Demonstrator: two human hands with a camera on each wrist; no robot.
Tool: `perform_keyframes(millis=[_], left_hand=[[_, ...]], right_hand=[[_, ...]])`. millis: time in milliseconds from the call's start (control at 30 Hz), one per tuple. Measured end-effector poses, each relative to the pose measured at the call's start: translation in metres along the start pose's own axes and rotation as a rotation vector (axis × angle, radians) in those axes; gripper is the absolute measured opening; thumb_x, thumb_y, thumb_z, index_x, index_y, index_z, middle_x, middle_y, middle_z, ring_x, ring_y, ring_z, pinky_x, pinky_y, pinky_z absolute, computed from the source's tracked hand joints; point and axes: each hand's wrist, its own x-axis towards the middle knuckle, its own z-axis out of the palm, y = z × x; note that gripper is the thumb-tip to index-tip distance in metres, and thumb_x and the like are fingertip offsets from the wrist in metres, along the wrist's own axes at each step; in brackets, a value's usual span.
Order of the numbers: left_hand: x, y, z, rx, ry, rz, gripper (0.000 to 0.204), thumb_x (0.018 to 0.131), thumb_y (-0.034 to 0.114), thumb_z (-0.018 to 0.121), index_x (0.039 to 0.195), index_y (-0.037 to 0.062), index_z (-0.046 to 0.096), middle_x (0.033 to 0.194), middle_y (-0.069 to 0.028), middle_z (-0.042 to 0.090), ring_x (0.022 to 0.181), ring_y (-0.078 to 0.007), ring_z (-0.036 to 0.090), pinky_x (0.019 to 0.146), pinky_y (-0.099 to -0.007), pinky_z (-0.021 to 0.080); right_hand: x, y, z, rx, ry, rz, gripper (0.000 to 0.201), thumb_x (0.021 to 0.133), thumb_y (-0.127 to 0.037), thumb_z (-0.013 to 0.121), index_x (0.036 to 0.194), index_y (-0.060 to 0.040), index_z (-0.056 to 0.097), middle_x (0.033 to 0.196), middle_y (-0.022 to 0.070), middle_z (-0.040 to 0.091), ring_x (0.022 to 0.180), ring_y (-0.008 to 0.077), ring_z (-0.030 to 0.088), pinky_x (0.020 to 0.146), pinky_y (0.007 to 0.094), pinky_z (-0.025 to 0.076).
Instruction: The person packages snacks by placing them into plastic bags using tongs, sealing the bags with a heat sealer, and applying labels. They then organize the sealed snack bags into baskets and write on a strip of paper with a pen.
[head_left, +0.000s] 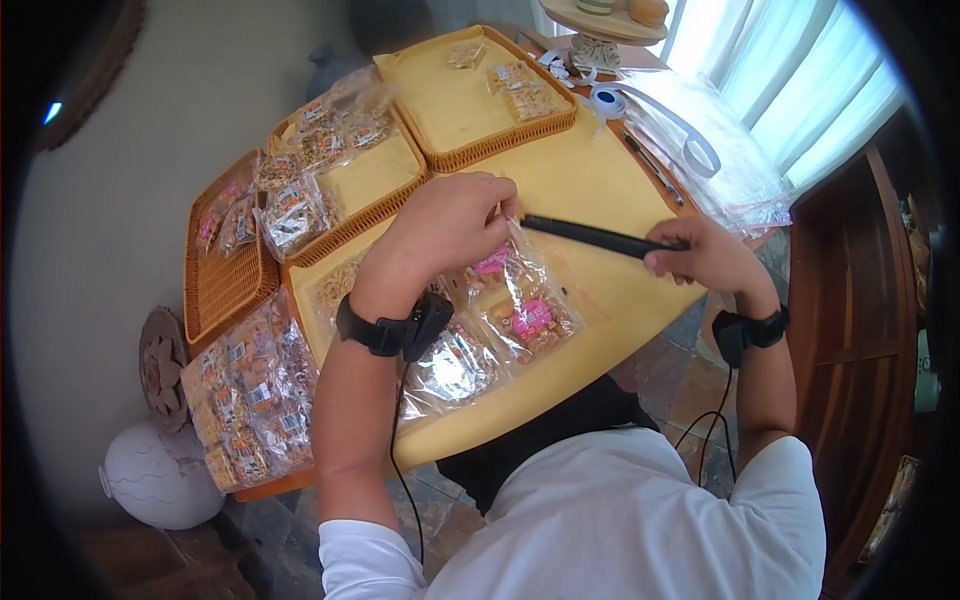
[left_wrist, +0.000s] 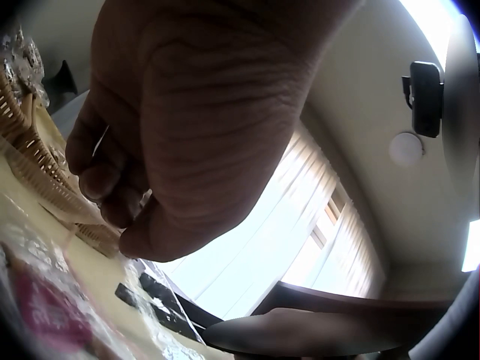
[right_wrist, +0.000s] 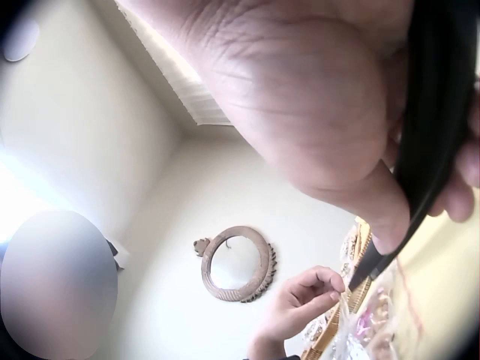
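My left hand [head_left: 450, 225] pinches the upper edge of a clear plastic bag [head_left: 545, 275] between thumb and fingers. The bag lies on the yellow table covering and holds nutty snack pieces with pink labels [head_left: 532, 318]. In the right wrist view the left fingertips [right_wrist: 334, 281] also show at the bag's edge. My right hand [head_left: 705, 250] grips a long black two-armed clamp [head_left: 590, 236], shaped like a hair straightener. Its tip points left, close beside the left fingertips. The left wrist view shows the clamp's two arms [left_wrist: 161, 300] apart near the bag's film.
Wicker trays [head_left: 500, 150] with packed snacks stand at the back and left. More bagged snacks [head_left: 255, 400] lie at the table's left edge. A tape roll [head_left: 607, 100], a pen [head_left: 650, 165] and plastic bags [head_left: 720, 150] lie back right. A wooden shelf [head_left: 850, 300] stands to the right.
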Motion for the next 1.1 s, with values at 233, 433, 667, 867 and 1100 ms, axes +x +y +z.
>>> perform_keyframes(millis=[233,433,667,867,1100], left_hand=[[-0.001,0.001,-0.002,-0.002,0.0,-0.011,0.016,0.087,0.017,0.068,0.095,0.0031,0.07,0.083,-0.0146,0.069,0.078,-0.0329,0.069,0.072,-0.0445,0.054],[-0.001,-0.001,-0.011,-0.076,-0.029,-0.072,0.015,0.087,0.017,0.069,0.093,0.0032,0.07,0.081,-0.0131,0.069,0.074,-0.0317,0.068,0.07,-0.043,0.053],[0.002,-0.013,-0.016,-0.035,0.016,-0.138,0.014,0.087,0.015,0.068,0.095,0.0037,0.07,0.083,-0.0125,0.068,0.079,-0.0293,0.068,0.071,-0.0404,0.053],[0.004,-0.009,-0.012,-0.062,0.001,-0.158,0.012,0.087,0.016,0.065,0.093,0.0061,0.069,0.087,-0.0143,0.07,0.083,-0.0364,0.069,0.073,-0.0474,0.054],[0.001,-0.008,-0.008,-0.025,-0.005,-0.139,0.013,0.092,0.013,0.067,0.1,0.0045,0.072,0.089,-0.0115,0.069,0.081,-0.0273,0.069,0.074,-0.039,0.055]], right_hand=[[0.093,-0.012,-0.003,-0.394,0.109,-0.494,0.032,0.102,-0.03,0.072,0.12,-0.0045,0.078,0.099,0.0165,0.078,0.09,0.031,0.074,0.084,0.0404,0.056],[0.164,-0.046,-0.019,-0.449,-0.114,-0.562,0.032,0.105,-0.027,0.067,0.129,-0.0091,0.077,0.112,0.0177,0.079,0.104,0.035,0.073,0.094,0.0429,0.054],[0.186,-0.048,-0.01,-0.427,-0.069,-0.681,0.026,0.104,-0.017,0.068,0.126,-0.008,0.078,0.103,0.0167,0.076,0.097,0.0327,0.071,0.09,0.0424,0.054],[0.181,-0.037,-0.008,-0.403,-0.07,-0.748,0.023,0.102,-0.02,0.069,0.119,-0.0086,0.08,0.102,0.0163,0.076,0.096,0.0369,0.071,0.088,0.0454,0.055],[0.185,-0.03,-0.025,-0.399,0.094,-0.889,0.022,0.1,-0.017,0.071,0.118,-0.0066,0.079,0.097,0.0151,0.074,0.092,0.0358,0.07,0.085,0.0457,0.054]])
